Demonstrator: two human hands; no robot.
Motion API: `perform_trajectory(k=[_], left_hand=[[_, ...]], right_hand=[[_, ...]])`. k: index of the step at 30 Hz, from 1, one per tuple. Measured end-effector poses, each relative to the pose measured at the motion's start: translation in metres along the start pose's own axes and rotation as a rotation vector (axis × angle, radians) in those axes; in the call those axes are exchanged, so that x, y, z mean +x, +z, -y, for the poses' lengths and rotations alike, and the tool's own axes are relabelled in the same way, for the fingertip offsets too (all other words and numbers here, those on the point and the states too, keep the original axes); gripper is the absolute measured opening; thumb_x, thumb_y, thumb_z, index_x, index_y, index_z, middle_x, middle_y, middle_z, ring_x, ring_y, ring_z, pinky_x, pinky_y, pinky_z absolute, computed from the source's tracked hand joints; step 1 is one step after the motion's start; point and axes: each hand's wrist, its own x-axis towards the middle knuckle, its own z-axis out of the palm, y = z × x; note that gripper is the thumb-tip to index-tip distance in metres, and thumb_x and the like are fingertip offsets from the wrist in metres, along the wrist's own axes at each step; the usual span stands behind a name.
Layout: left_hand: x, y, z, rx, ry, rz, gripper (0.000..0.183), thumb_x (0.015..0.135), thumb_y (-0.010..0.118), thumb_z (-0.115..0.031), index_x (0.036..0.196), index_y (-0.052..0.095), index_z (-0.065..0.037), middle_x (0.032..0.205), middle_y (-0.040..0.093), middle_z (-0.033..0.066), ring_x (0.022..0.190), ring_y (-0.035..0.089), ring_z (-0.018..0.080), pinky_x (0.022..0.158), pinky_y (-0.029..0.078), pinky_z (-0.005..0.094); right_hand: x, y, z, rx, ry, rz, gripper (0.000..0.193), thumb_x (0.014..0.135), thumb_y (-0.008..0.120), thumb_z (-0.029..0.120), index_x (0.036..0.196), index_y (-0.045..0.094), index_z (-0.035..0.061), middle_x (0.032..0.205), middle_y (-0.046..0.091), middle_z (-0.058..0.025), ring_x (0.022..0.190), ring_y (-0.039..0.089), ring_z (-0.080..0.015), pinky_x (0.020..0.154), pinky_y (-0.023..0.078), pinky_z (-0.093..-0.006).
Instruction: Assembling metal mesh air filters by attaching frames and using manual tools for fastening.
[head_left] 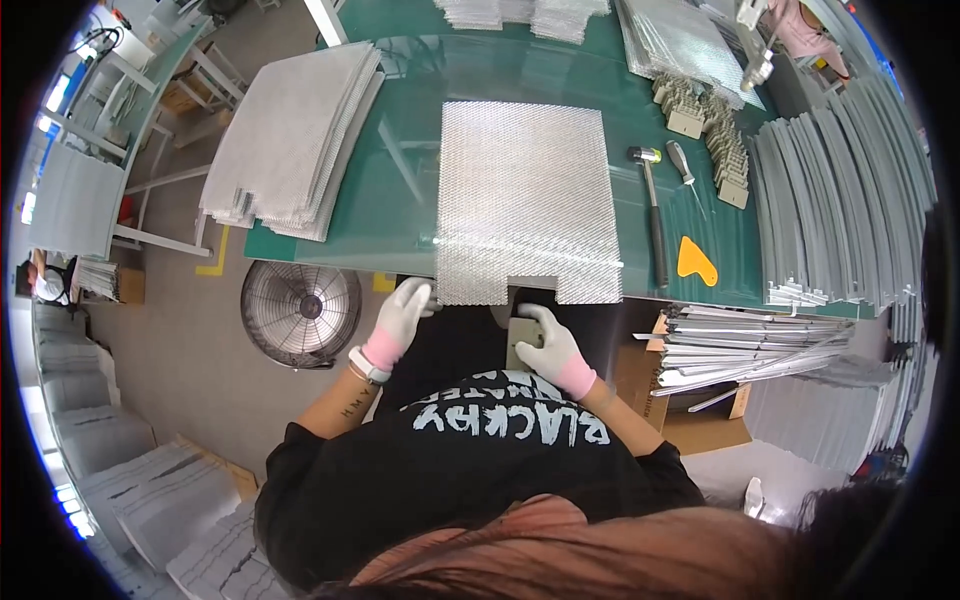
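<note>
A silver mesh sheet lies on the green table in front of me, its near edge overhanging and a rectangular notch cut into it. My left hand, in a white glove with a pink cuff, is beside the sheet's near left corner. Its fingers are slightly bent and apart, with nothing visible in them. Below the notch, my right hand, gloved alike, has its thumb and fingers around a flat beige-grey bracket near my body. Part of that piece is hidden by the hand.
Mesh sheets are stacked at left. At right lie a hammer, a screwdriver, an orange scraper, beige brackets and grey panels. A floor fan stands left; metal strips fill a box right.
</note>
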Motion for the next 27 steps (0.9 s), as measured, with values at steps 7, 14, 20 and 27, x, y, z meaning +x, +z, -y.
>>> perform_trajectory(k=[7, 14, 20, 27], left_hand=[[0.01, 0.008, -0.026, 0.168, -0.055, -0.009, 0.032, 0.103, 0.051, -0.024, 0.103, 0.064, 0.004, 0.087, 0.068, 0.0081, 0.076, 0.068, 0.0166, 0.072, 0.053, 0.0294], [0.006, 0.009, -0.023, 0.093, 0.056, -0.062, 0.029, 0.101, 0.054, -0.022, 0.096, 0.063, 0.005, 0.081, 0.065, 0.0058, 0.073, 0.066, 0.0131, 0.07, 0.052, 0.0276], [-0.001, 0.02, -0.051, 0.381, 0.163, -0.097, 0.03, 0.098, 0.059, -0.027, 0.094, 0.067, 0.001, 0.079, 0.067, 0.0101, 0.073, 0.068, 0.0197, 0.07, 0.052, 0.0306], [-0.009, 0.028, -0.072, 0.863, 0.332, -0.228, 0.028, 0.091, 0.068, -0.03, 0.085, 0.069, -0.003, 0.078, 0.068, 0.0147, 0.071, 0.066, 0.0313, 0.066, 0.05, 0.0385]], right_hand=[[0.017, -0.002, 0.05, -0.085, -0.1, -0.009, 0.056, 0.08, 0.062, 0.016, 0.134, 0.051, 0.0021, 0.092, 0.069, -0.023, 0.083, 0.069, -0.0369, 0.079, 0.054, -0.0402], [-0.007, -0.079, 0.1, -0.192, -0.164, 0.146, 0.036, 0.083, 0.068, 0.019, 0.116, 0.067, 0.003, 0.091, 0.071, -0.0138, 0.085, 0.071, -0.0213, 0.081, 0.056, -0.0333], [0.043, -0.196, 0.034, -0.488, -0.178, -0.901, 0.047, 0.085, 0.07, 0.013, 0.129, 0.061, 0.0022, 0.116, 0.065, -0.0182, 0.103, 0.065, -0.029, 0.093, 0.051, -0.039], [0.046, -0.159, 0.055, -0.923, -0.502, -0.834, 0.034, 0.083, 0.072, 0.014, 0.114, 0.067, 0.0019, 0.102, 0.066, -0.019, 0.096, 0.063, -0.0371, 0.088, 0.049, -0.0454]])
